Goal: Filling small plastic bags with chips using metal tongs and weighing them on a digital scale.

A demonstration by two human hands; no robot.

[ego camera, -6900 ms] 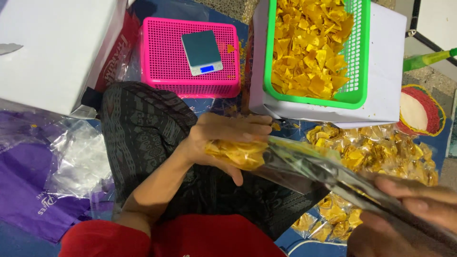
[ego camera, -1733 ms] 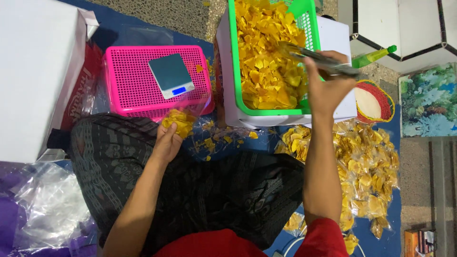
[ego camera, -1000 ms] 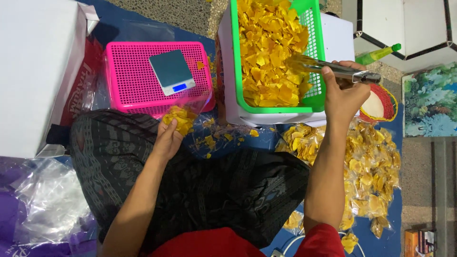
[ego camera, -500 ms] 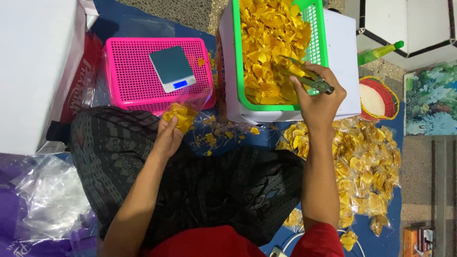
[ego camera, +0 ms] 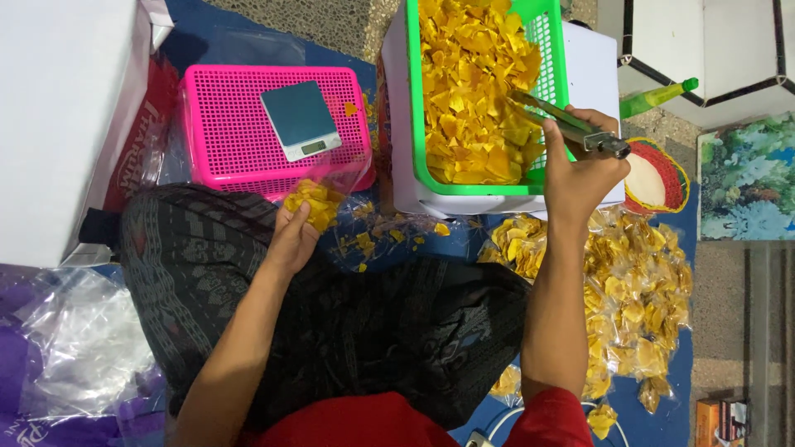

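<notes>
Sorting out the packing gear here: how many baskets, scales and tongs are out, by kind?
Green basket: 1
Pink basket: 1
Scale: 1
Metal tongs, in the right hand: 1
Total: 4

A blue mat (ego camera: 248,45) covers the speckled floor (ego camera: 331,21) and carries a pink basket (ego camera: 240,141), a white box (ego camera: 596,74) and a heap of filled clear packets (ego camera: 638,290). Loose yellow chips (ego camera: 368,240) lie scattered on the mat beside the pink basket. Crumpled clear bags (ego camera: 74,348) rest at the left.
</notes>
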